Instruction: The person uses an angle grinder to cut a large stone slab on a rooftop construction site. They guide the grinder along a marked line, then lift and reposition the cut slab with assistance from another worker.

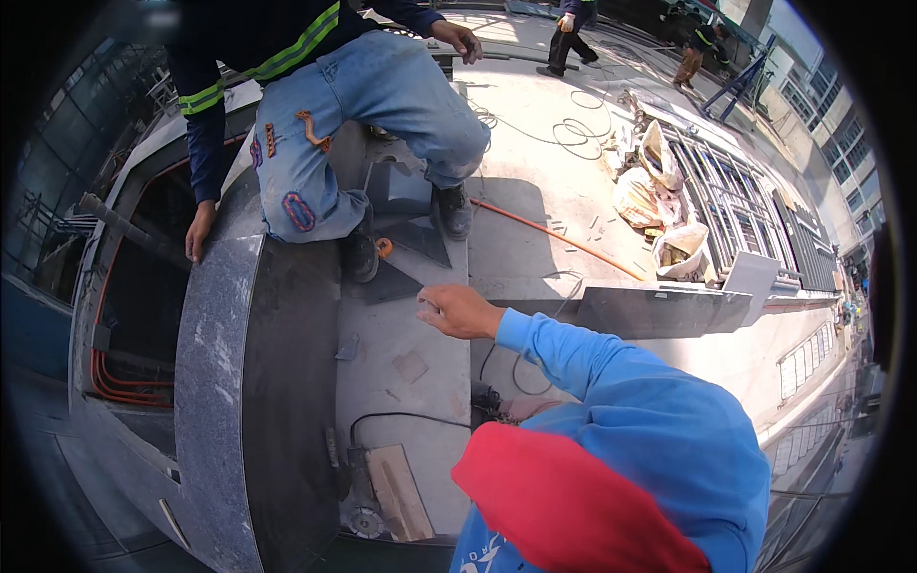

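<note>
My right hand [460,311], in a blue sleeve [611,358], reaches leftward above the pale floor with its fingers loosely bent and nothing visible in it. My left hand is out of the picture. Nearest to the right hand lies a dark triangular stone piece [387,284]. A long grey stone panel [215,353] stands to the left, its dark inner face [291,382] toward me. On it sits a co-worker in patched jeans [382,105], one hand [200,229] touching its far end. An angle grinder [363,497] lies by a wooden board [399,492].
Red cloth [564,497] hangs over my front. A black cord [411,414] crosses the floor. An orange rod [559,236] lies beyond my hand. To the right stand a dark slab [659,311], filled sacks [659,191] and metal bars [735,196]. Other workers [702,53] are farther off.
</note>
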Demonstrator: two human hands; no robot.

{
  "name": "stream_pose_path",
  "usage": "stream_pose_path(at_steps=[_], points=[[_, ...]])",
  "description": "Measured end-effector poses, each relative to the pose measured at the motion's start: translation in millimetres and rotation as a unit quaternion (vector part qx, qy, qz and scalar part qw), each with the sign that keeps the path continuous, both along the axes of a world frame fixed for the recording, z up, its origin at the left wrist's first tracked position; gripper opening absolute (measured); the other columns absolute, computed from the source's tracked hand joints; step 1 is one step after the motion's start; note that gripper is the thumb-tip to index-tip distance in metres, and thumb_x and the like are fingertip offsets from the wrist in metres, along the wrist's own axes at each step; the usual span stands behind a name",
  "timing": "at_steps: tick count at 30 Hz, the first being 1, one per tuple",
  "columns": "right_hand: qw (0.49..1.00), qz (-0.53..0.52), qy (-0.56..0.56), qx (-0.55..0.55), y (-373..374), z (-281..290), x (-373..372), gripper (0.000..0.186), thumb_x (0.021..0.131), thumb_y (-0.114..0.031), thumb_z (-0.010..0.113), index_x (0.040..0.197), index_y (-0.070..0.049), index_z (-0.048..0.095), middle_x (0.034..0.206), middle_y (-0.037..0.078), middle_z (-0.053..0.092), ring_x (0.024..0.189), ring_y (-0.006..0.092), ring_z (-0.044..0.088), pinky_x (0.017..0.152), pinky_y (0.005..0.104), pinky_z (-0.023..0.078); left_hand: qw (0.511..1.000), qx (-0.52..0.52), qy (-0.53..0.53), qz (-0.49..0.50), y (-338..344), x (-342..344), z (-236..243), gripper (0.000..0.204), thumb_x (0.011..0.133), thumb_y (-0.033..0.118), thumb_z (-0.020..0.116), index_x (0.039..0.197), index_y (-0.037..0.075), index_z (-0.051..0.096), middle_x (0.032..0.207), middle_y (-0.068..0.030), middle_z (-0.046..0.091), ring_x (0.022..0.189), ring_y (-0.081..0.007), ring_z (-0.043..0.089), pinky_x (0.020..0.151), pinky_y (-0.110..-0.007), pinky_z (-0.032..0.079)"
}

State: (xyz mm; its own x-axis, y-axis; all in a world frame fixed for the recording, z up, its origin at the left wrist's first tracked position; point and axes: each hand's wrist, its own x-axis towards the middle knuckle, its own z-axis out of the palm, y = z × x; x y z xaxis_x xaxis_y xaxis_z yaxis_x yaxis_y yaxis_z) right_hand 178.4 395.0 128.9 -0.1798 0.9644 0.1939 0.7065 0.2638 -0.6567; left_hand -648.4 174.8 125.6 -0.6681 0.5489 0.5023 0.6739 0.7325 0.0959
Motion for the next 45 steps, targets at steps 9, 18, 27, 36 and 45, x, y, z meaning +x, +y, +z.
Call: stream_pose_path(at_steps=[9,18,27,36,45], points=[[0.983,-0.157,-0.079,-0.044,-158,1,137,0.045,0.095,-0.032,0.066,0.131,-0.006,0.057,0.119,0.017,0.058,0.103,0.0384,0.064,0.086,0.0487,0.053,0.980,0.024,-0.017,0.197,28,71,0,0.059,0.098,0.046,0.042,0.110,-0.006,0.069,0.113,-0.0277,0.067,0.105,-0.0436,0.064,0.090,-0.054,0.049],[0.941,-0.264,-0.121,-0.173,-111,-5,353,0.055,0.094,-0.039,0.068,0.135,-0.004,0.059,0.115,0.019,0.069,0.112,0.0375,0.064,0.094,0.0462,0.052,0.969,-0.231,-0.036,0.077,82,129,45,0.071,0.103,0.062,0.031,0.141,0.008,0.057,0.144,-0.0232,0.055,0.130,-0.0429,0.053,0.107,-0.057,0.042],[0.967,-0.134,-0.194,-0.095,117,10,444,0.052,0.096,-0.037,0.066,0.136,-0.005,0.058,0.110,0.017,0.070,0.102,0.0354,0.066,0.089,0.0440,0.053,0.882,-0.458,0.040,0.103,158,237,43,0.051,0.111,0.039,0.027,0.161,0.032,0.023,0.170,-0.0020,0.019,0.150,-0.0344,0.031,0.119,-0.063,0.028],[0.950,0.058,-0.160,-0.261,74,-91,303,0.053,0.090,-0.029,0.072,0.129,0.005,0.061,0.103,0.023,0.072,0.099,0.0402,0.069,0.088,0.0450,0.054,0.968,-0.165,-0.158,0.105,141,242,39,0.071,0.102,0.069,0.026,0.163,0.033,0.021,0.170,-0.0097,0.017,0.154,-0.0439,0.015,0.116,-0.075,0.013],[0.899,0.291,-0.211,-0.250,35,-99,119,0.055,0.094,-0.037,0.068,0.132,0.001,0.059,0.116,0.024,0.066,0.106,0.0425,0.064,0.092,0.0476,0.051,0.958,-0.222,-0.178,-0.032,150,225,75,0.083,0.095,0.075,0.041,0.163,0.033,0.020,0.172,-0.0072,0.010,0.156,-0.0411,0.008,0.117,-0.074,0.009]])
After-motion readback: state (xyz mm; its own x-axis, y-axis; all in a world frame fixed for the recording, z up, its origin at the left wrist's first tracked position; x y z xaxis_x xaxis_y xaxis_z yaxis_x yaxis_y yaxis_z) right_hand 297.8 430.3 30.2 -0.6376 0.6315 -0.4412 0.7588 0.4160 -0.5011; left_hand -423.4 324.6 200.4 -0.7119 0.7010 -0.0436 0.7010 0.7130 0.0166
